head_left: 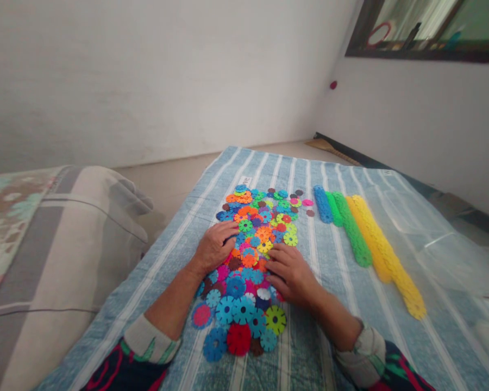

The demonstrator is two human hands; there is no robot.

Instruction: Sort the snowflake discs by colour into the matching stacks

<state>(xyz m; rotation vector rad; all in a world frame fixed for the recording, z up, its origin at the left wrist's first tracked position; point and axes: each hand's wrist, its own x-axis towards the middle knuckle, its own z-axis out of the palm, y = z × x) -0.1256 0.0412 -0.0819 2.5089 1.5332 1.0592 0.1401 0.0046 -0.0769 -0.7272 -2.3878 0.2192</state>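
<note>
A spread of flat plastic snowflake discs [261,228] in many colours lies on a blue striped cloth [334,304]. My left hand [214,247] rests palm down on the pile's left edge, fingers curled over the discs. My right hand [291,274] lies on the pile's right side, fingers bent and pointing left onto the discs. I cannot make out a disc gripped in either hand. To the right lie rows of stacked discs sorted by colour: blue [321,203], green [352,231] and yellow [387,255].
A grey and patterned cushion [57,255] sits at the left beside the cloth. A clear plastic sheet [440,233] lies at the right. White walls close the corner behind, with bare floor [175,179] beyond the cloth.
</note>
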